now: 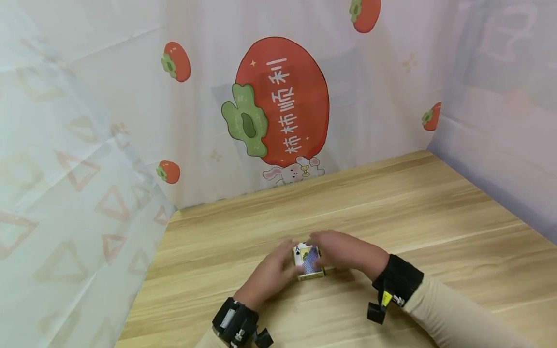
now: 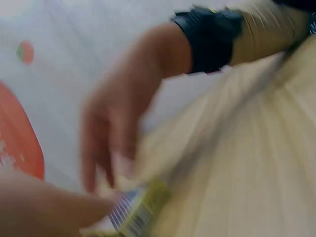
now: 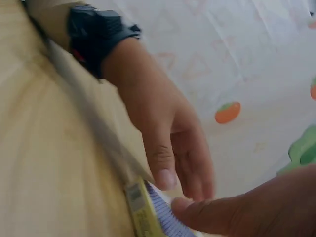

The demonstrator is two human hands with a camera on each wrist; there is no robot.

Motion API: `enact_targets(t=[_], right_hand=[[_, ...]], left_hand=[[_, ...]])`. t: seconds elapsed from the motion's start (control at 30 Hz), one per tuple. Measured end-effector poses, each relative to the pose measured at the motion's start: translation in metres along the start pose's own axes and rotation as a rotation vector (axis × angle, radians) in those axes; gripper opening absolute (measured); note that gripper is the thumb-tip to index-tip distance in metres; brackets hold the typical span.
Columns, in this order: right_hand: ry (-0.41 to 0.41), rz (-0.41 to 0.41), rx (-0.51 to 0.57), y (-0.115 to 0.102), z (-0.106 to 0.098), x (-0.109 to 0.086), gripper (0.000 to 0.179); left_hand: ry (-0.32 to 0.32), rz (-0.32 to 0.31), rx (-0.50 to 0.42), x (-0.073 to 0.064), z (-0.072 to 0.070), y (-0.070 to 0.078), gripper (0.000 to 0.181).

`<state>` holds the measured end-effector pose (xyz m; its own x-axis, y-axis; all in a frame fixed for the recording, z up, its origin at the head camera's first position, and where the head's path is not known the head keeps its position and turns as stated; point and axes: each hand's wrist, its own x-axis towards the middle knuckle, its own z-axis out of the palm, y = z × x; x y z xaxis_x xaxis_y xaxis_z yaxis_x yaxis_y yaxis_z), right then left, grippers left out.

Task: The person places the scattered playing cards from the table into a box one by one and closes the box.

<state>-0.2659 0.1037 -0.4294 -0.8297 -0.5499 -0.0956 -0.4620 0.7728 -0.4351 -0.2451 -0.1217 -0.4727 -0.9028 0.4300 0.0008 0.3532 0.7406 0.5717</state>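
Observation:
A playing card box (image 1: 310,261) with a blue patterned face and yellow edges lies on the wooden table, an ace of spades printed at its upper left. Just left of it my left hand (image 1: 271,270) hovers, fingers loosely bent, thumb by the box's near left side. From the right comes my right hand (image 1: 348,251), its fingers over the far edge and its thumb close to the right side. The left wrist view shows the card box (image 2: 136,210) blurred beneath both hands. In the right wrist view the right thumb overlaps the card box (image 3: 148,212); contact is unclear.
The wooden table (image 1: 370,208) reaches back to a white curtain (image 1: 200,121) printed with persimmons. More pale curtain hangs along the left and right sides. A dark camera mount (image 1: 376,311) juts from the right wrist strap (image 1: 398,278).

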Motion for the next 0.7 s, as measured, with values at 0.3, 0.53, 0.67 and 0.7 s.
enact_targets(t=[0.3,0.53,0.67,0.7], right_hand=[[0.056,-0.001,-0.084,0.016,0.011,-0.003,0.062],[0.254,0.047,-0.007,0.067,0.011,0.031,0.055],[0.367,0.081,0.001,0.095,0.019,0.053,0.055],[0.381,0.088,0.003,0.100,0.019,0.058,0.056]], left_hand=[[-0.074,0.088,0.154,0.019,0.003,-0.001,0.064],[0.017,0.063,0.133,0.096,0.015,-0.010,0.062],[0.032,0.004,0.197,0.134,0.022,-0.001,0.060],[0.034,-0.015,0.207,0.141,0.023,0.001,0.061]])
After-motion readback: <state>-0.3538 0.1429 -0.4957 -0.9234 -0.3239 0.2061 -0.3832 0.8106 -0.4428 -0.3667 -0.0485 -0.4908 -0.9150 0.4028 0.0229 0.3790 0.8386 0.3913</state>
